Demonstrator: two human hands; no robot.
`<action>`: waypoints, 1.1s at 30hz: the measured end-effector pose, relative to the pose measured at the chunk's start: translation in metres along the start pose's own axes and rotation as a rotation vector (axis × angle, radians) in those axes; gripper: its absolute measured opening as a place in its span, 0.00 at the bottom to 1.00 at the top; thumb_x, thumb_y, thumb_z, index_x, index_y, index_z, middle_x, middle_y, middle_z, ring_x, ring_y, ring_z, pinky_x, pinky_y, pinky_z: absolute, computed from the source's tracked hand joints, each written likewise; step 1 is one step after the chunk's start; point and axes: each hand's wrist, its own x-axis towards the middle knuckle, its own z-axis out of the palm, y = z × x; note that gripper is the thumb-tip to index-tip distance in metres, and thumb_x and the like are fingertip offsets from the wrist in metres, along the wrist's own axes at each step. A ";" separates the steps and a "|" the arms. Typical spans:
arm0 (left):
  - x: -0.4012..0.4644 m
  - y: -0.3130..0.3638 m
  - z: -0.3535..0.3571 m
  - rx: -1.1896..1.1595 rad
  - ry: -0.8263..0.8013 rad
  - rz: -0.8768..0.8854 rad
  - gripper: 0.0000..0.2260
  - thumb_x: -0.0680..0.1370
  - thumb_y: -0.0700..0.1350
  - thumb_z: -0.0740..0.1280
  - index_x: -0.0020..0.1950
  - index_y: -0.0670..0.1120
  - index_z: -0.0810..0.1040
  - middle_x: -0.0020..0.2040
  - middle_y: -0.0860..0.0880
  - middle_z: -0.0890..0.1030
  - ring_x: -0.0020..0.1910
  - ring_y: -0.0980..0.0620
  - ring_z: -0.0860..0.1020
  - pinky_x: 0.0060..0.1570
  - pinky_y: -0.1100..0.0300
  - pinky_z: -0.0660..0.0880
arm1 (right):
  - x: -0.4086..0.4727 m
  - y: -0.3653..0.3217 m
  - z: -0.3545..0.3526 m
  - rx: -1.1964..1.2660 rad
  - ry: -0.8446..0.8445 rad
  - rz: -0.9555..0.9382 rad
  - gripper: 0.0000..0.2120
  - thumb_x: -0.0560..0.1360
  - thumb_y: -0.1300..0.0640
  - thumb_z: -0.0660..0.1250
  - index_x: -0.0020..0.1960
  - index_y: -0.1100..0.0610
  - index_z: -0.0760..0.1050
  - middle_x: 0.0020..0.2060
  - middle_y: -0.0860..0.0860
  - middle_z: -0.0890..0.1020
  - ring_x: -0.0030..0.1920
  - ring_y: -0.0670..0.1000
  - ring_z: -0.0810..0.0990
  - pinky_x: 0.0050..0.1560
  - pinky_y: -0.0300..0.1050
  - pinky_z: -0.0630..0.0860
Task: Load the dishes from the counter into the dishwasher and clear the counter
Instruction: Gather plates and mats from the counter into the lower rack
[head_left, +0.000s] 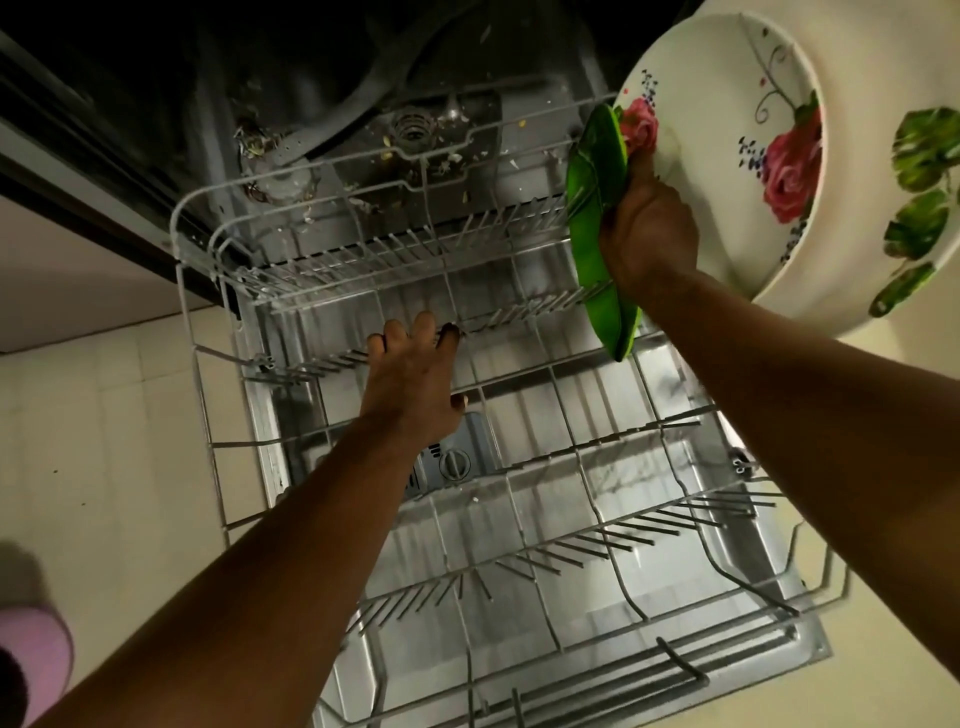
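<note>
Lower dishwasher rack (332, 260), drawn out and bare; floral plates (727, 171), stacked at upper right, and green plate (597, 218), gripped together by curled right hand (647, 228); left hand (415, 364), fingers spread on tines, best kept steadying while plates are slotted singly, upright.

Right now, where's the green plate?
Head view, upper right: the green plate stands on edge at the right end of the dishwasher rack, held in the right hand along with a floral plate.
</note>
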 end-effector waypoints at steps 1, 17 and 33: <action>0.000 0.000 0.000 -0.001 -0.002 0.000 0.35 0.71 0.60 0.71 0.72 0.49 0.63 0.67 0.43 0.65 0.63 0.41 0.67 0.61 0.47 0.66 | -0.001 -0.001 -0.003 -0.013 -0.015 0.005 0.28 0.81 0.55 0.59 0.78 0.55 0.52 0.55 0.60 0.79 0.52 0.62 0.80 0.53 0.57 0.77; 0.002 -0.001 0.001 0.021 -0.051 -0.007 0.36 0.71 0.60 0.70 0.74 0.49 0.60 0.68 0.42 0.62 0.63 0.40 0.65 0.61 0.46 0.64 | 0.001 -0.002 -0.057 0.012 0.055 -0.010 0.12 0.82 0.56 0.57 0.65 0.53 0.66 0.51 0.56 0.74 0.50 0.60 0.76 0.51 0.56 0.74; 0.003 -0.001 0.003 0.031 -0.037 -0.009 0.36 0.71 0.60 0.71 0.73 0.49 0.61 0.68 0.41 0.62 0.62 0.39 0.65 0.61 0.46 0.64 | 0.005 -0.001 -0.057 0.016 0.093 -0.029 0.12 0.82 0.55 0.57 0.64 0.54 0.68 0.54 0.57 0.76 0.52 0.59 0.77 0.46 0.51 0.71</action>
